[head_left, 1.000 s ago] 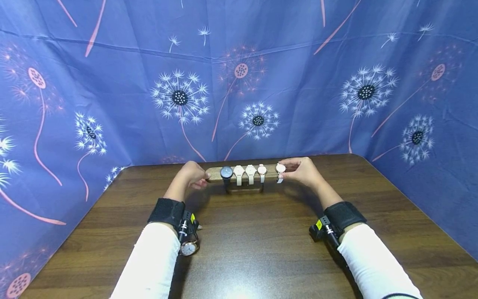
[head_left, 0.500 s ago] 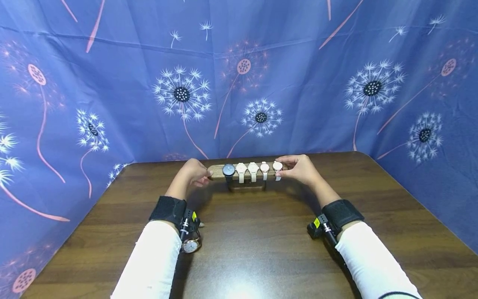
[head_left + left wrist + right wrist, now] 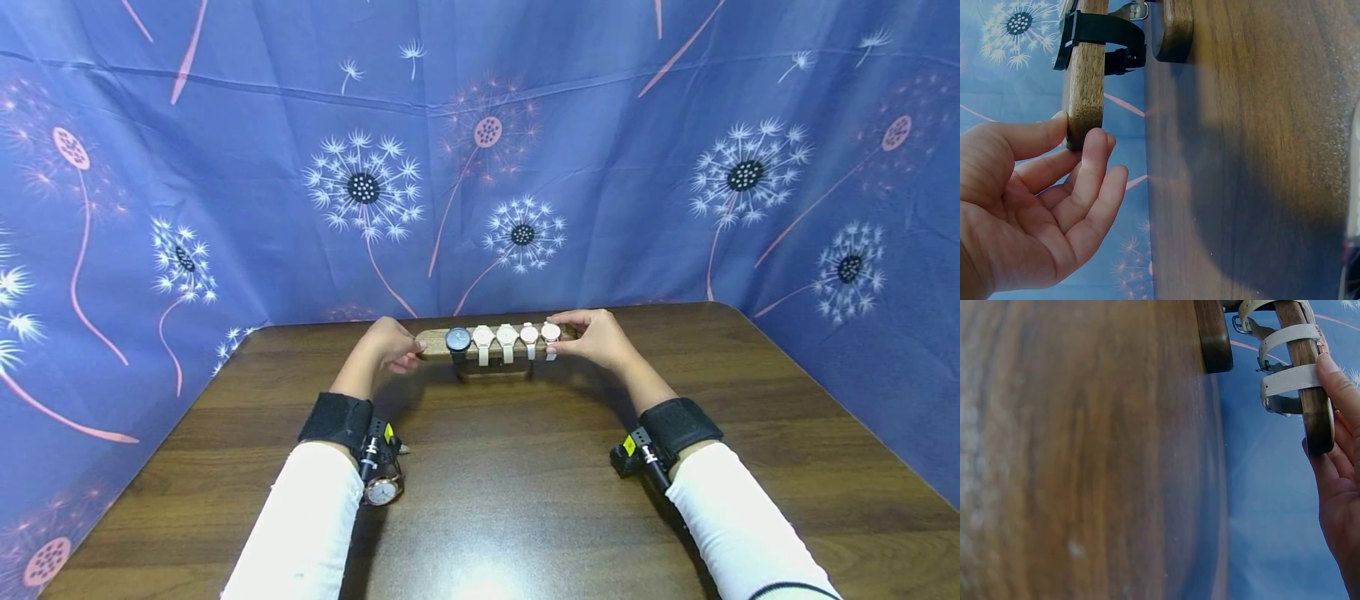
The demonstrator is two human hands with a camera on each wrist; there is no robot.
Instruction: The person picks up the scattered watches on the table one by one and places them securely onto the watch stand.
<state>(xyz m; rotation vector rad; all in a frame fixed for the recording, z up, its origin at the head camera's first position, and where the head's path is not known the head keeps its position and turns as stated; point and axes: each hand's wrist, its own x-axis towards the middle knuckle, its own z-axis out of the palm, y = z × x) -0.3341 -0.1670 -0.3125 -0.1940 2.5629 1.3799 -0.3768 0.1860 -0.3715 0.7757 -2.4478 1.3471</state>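
Note:
My left hand (image 3: pixel 388 346) pinches the left end of a wooden watch-stand bar (image 3: pixel 432 343) between thumb and fingers. On the bar's left part sits a dark-faced watch (image 3: pixel 458 340) with a black strap (image 3: pixel 1107 30). Several pale-strapped watches stand in a row to its right. My right hand (image 3: pixel 602 340) holds the rightmost white-strapped watch (image 3: pixel 551 332) by its face, near the bar's right end. In the right wrist view, the thumb presses by this watch's white strap (image 3: pixel 1291 380), which loops round the bar. The fingers behind the bar are partly hidden.
The stand's wooden base (image 3: pixel 495 372) rests near the back of the brown table (image 3: pixel 510 450). A rose-gold-rimmed watch (image 3: pixel 382 492) lies beside my left wrist. Behind the table hangs a blue dandelion-print cloth (image 3: pixel 600 167).
My right hand has slid the rightmost watch leftward along the bar, closer to the other watches. The left hand keeps its hold on the bar's end. The head view has shifted slightly.

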